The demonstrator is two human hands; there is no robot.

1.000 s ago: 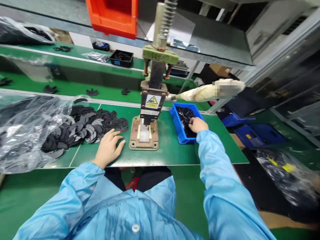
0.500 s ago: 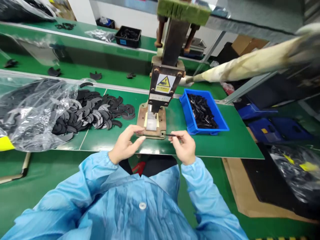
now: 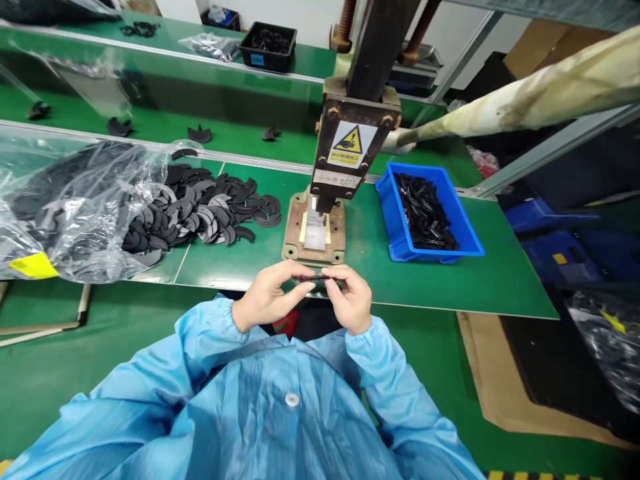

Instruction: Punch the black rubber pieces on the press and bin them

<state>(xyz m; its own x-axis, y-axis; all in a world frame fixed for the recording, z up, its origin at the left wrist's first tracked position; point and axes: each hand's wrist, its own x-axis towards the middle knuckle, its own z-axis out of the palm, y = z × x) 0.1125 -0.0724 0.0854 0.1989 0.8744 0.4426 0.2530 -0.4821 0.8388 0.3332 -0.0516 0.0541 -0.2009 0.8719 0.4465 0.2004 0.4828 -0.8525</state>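
Between the fingertips of both hands is a thin black strip-like part (image 3: 317, 277), held level just in front of the press base (image 3: 314, 257). My left hand (image 3: 277, 293) pinches its left end, and my right hand (image 3: 349, 295) pinches the right end. Behind them stands the hand press (image 3: 341, 147) with a yellow warning label; its ram is over a pale metal block (image 3: 315, 237) on the base. To the left lies a pile of flat black crescent pieces (image 3: 200, 213). A blue bin (image 3: 430, 257) of small black parts sits to the right.
A clear plastic bag (image 3: 95, 220) of black crescents covers the bench's left end. The wrapped press lever (image 3: 530, 87) reaches in from the upper right. Several dark curved parts lie on the green belt (image 3: 160, 130) behind, and a black bin (image 3: 267, 60) stands beyond.
My right hand has moved left, bringing the black part across to my left hand, which now pinches it too. The camera view has shifted slightly.
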